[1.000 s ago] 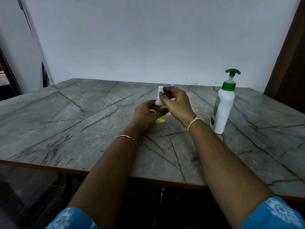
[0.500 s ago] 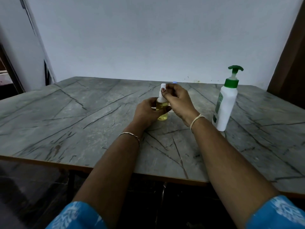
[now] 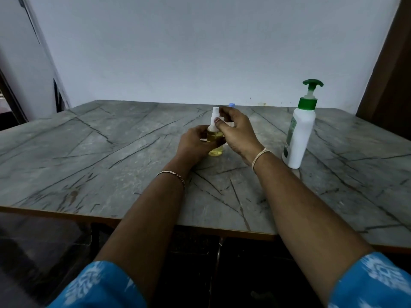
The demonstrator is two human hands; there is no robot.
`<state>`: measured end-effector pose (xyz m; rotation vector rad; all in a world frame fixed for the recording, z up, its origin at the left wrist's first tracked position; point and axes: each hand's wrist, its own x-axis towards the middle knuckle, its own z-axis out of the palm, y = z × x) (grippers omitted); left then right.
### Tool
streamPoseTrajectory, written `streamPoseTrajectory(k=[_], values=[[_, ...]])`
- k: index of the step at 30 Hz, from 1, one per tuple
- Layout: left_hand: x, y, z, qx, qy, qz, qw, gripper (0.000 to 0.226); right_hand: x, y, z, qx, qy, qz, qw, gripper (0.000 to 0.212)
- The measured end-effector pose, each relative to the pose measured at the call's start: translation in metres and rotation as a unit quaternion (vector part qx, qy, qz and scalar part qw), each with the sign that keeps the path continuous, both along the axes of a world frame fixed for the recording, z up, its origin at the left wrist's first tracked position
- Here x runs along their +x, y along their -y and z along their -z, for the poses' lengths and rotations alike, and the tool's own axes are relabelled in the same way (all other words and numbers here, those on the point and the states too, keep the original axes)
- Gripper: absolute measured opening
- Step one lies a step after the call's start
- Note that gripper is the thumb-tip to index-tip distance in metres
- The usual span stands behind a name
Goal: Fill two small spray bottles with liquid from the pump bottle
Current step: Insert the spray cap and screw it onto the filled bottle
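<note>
A small clear spray bottle holding yellow liquid stands on the table's middle. My left hand wraps its body from the left. My right hand pinches the white spray top on its neck with thumb and fingers. Behind my right hand a small blue cap peeks out; what it belongs to is hidden. The white pump bottle with a green pump head stands upright at the right, apart from both hands.
The grey marble-patterned table has a brown front edge close to me. A plain wall rises right behind it. A dark door frame stands at the right, and a dark opening at the far left.
The view has shifted slightly. Both hands stay on the small bottle; my right hand's fingers have turned a little on the white spray top.
</note>
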<state>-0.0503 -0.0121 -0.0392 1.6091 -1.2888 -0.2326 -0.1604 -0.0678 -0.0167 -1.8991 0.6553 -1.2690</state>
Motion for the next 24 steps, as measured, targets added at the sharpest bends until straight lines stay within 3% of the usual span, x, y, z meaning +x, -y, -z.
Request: streamPoseTrajectory(k=[8, 14, 20, 24], values=[[0.0009, 0.0003, -0.0013, 0.006, 0.011, -0.008, 1.000, 0.043, 0.0014, -0.0019, 0.0029, -0.046, 0.025, 0.081, 0.995, 0.024], [0.0001, 0.0005, 0.0000, 0.014, 0.009, -0.007, 1.000, 0.046, 0.0052, -0.0024, 0.0020, -0.012, 0.027, 0.013, 0.999, 0.018], [-0.0001, -0.0005, -0.0002, 0.015, 0.006, 0.001, 1.000, 0.045, 0.0053, 0.0031, 0.0055, -0.044, 0.019, 0.085, 0.995, 0.030], [0.0006, 0.0001, 0.0001, 0.020, 0.010, -0.004, 1.000, 0.043, 0.0049, -0.0001, 0.0047, -0.033, 0.013, 0.048, 0.998, 0.025]])
